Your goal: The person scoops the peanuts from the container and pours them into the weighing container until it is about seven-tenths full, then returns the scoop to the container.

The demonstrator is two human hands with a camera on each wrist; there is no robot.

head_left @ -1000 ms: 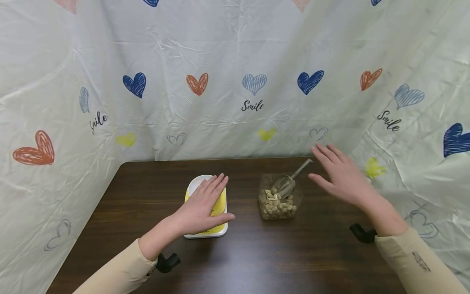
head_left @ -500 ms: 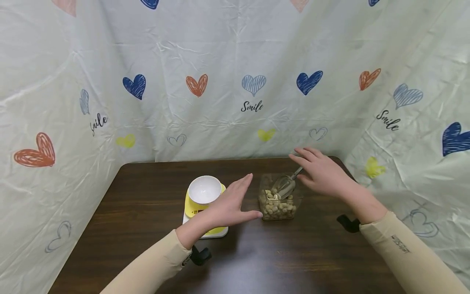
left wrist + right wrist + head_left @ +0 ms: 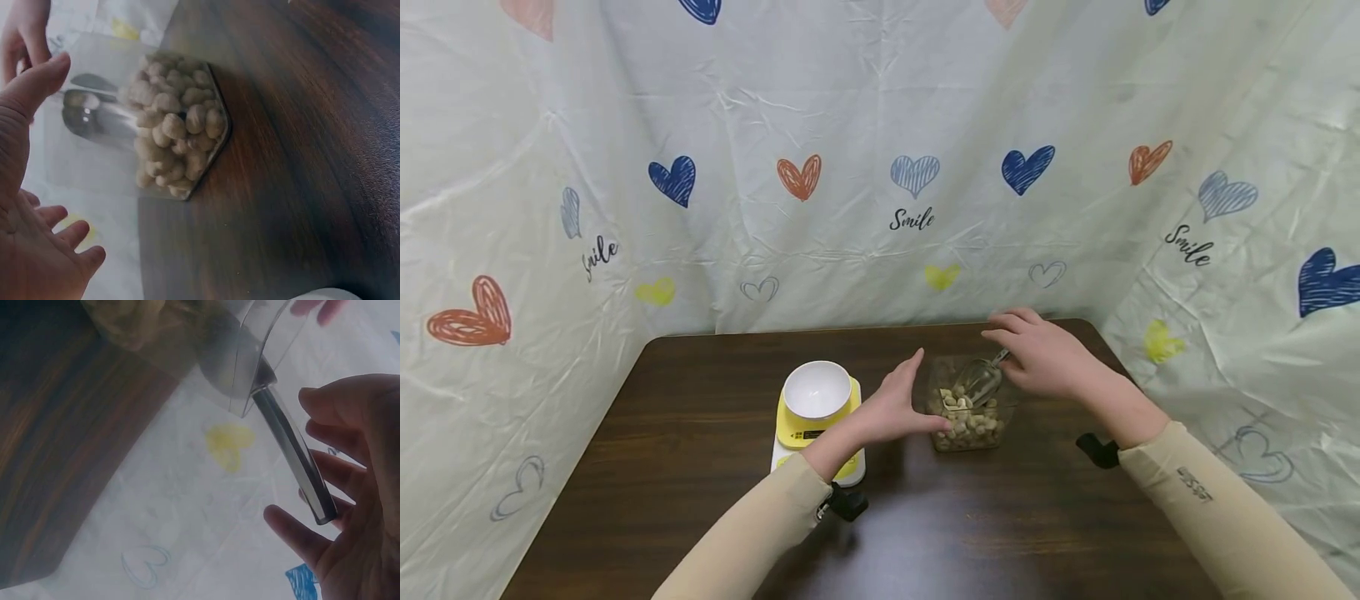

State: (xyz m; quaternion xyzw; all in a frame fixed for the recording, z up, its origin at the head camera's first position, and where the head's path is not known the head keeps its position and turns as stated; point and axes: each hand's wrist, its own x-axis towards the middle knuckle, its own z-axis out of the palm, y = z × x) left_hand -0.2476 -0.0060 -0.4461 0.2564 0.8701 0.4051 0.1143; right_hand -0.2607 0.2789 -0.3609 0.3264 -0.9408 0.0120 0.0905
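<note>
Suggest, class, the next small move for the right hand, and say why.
I'd have the right hand gently close on the metal scoop's handle. In its wrist view, the fingers are spread about the handle without closing on it, and the scoop's head slopes into the clear container of what look like nuts.

Curtained booth — printed sheeting, table

Over my remote feed I log a dark wood-grain table; directly on it, a yellow-and-white scale; to the scale's right, standing apart from it, a clear container.
</note>
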